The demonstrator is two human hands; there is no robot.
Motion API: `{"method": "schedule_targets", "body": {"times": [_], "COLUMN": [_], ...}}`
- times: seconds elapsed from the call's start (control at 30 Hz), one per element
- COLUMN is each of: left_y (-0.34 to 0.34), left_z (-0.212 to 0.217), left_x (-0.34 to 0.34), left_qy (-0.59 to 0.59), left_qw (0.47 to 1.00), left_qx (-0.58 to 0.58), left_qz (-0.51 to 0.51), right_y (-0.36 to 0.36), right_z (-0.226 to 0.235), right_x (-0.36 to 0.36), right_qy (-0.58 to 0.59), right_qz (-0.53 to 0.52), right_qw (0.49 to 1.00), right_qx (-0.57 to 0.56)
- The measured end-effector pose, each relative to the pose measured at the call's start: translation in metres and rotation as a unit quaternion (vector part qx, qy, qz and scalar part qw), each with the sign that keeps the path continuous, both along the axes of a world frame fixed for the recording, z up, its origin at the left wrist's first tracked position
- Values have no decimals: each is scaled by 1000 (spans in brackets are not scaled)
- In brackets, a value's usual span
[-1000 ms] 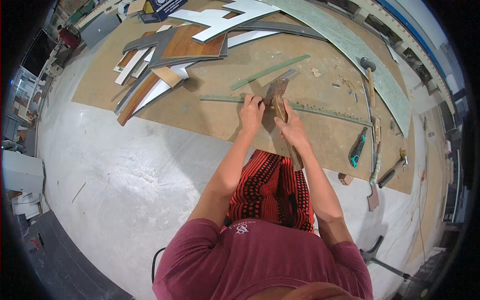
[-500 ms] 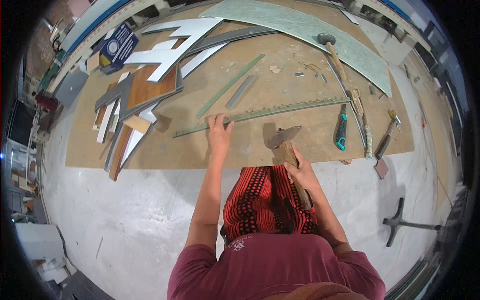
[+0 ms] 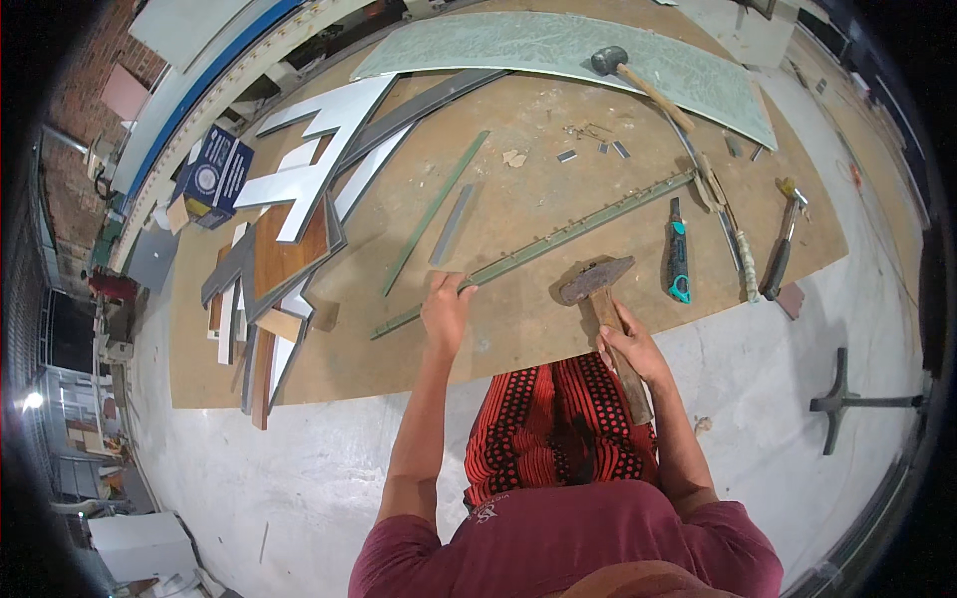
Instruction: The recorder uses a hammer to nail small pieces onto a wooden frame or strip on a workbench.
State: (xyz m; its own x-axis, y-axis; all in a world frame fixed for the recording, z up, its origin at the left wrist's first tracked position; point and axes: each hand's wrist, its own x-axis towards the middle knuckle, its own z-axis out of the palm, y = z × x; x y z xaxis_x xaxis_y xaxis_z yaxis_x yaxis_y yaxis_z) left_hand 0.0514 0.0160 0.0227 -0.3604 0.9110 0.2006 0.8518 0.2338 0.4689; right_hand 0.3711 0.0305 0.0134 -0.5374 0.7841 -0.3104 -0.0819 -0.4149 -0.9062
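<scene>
From afar I see the left hand (image 3: 445, 317), fingers part-curled, touching the green strip (image 3: 558, 240) at centre frame, likely to steady it on the worktop (image 3: 513, 334). The right hand (image 3: 635, 349) wraps around the hammer (image 3: 604, 307), right of centre, mid-handle, apparently for control.

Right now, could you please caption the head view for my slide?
Left hand at a long green strip, right hand holding a hammer.

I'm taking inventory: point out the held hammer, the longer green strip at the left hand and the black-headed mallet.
Wooden-handled hammer (image 3: 604, 308): head view, upper handle.
Longer green strip (image 3: 556, 244): head view, middle stretch.
Black-headed mallet (image 3: 650, 93): head view, wooden handle.
</scene>
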Motion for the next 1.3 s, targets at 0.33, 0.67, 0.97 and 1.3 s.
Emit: {"method": "schedule_targets", "body": {"times": [0.33,0.67,0.97,1.3], "left_y": [99,317,363,287], "left_z": [52,19,-24,-3], "left_x": [-30,84,117,64], "left_qy": [-45,-155,-22,-276], "left_qw": [984,968,985,947], "left_qx": [35,45,-18,49], "left_qz": [-169,-191,-168,-157], "right_y": [10,15,12,9], "right_z": [6,19,18,7], "right_x": [5,-2,-3,0], "right_qy": [34,10,-33,13], "right_qz": [15,3,-2,23], "right_qw": [998,997,994,996], "right_qx": [-52,-73,-101,-90]}}
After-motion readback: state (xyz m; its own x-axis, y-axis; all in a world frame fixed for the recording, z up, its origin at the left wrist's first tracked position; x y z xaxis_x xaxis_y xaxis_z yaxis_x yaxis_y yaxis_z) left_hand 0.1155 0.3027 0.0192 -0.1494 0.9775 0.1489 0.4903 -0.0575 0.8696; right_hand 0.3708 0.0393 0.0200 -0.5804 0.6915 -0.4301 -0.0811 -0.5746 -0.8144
